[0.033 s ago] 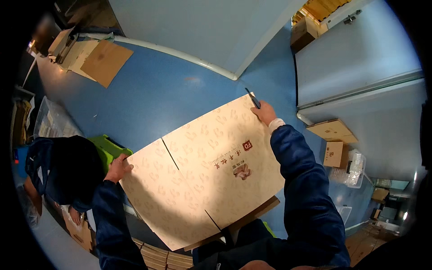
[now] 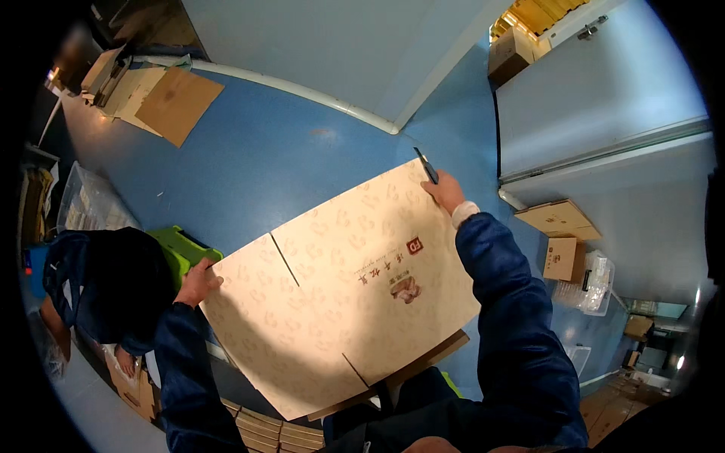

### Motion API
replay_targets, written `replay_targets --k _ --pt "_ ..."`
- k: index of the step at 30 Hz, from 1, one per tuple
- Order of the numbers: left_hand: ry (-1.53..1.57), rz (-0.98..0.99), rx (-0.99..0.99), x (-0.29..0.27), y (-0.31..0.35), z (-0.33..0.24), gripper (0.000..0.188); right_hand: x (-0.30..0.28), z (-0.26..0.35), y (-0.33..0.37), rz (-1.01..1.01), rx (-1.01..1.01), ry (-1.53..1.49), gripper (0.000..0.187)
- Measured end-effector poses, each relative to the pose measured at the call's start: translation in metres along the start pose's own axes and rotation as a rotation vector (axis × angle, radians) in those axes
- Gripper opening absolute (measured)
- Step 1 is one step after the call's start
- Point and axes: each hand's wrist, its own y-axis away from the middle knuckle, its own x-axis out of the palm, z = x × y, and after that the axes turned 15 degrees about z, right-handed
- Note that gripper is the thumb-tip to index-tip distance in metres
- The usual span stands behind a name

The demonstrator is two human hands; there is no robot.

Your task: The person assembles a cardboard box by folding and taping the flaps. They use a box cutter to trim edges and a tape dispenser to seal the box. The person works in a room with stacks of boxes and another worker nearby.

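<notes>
I find left hand [image 2: 199,283] pinching cream rectangular cardboard [image 2: 332,279], right hand [image 2: 445,192] clasping it plus slim black cutter [image 2: 428,168]. Cardboard's long axis spans between them.

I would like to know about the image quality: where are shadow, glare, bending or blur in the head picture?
Head view: a soft shadow darkens the lower left of the cardboard sheet; a pale sheen brightens the door; fisheye bending grows toward the black rim; the far upper left looks blurred.
</notes>
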Motion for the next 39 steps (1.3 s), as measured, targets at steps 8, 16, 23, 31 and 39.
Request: replay_targets --k 8,16,23,31,39 --pt "0.031 0.024 -0.026 -0.007 0.001 -0.016 0.055 0.006 -0.025 0.008 0.106 0.026 -0.371 0.034" --pt "0.042 0.034 0.005 -0.008 -0.001 -0.019 0.056 0.000 -0.028 0.009 0.108 -0.025 -0.403 0.026" --pt "-0.072 -0.038 0.029 0.002 -0.008 -0.006 0.055 -0.009 -0.028 0.006 0.173 -0.058 -0.420 0.038" --pt "-0.141 -0.026 0.091 -0.007 -0.016 0.001 0.053 -0.002 -0.040 0.012 -0.148 -0.114 0.131 0.042" --pt "-0.088 -0.009 0.077 -0.008 0.001 0.001 0.050 0.130 0.202 0.139 0.595 -0.151 -0.745 0.024"
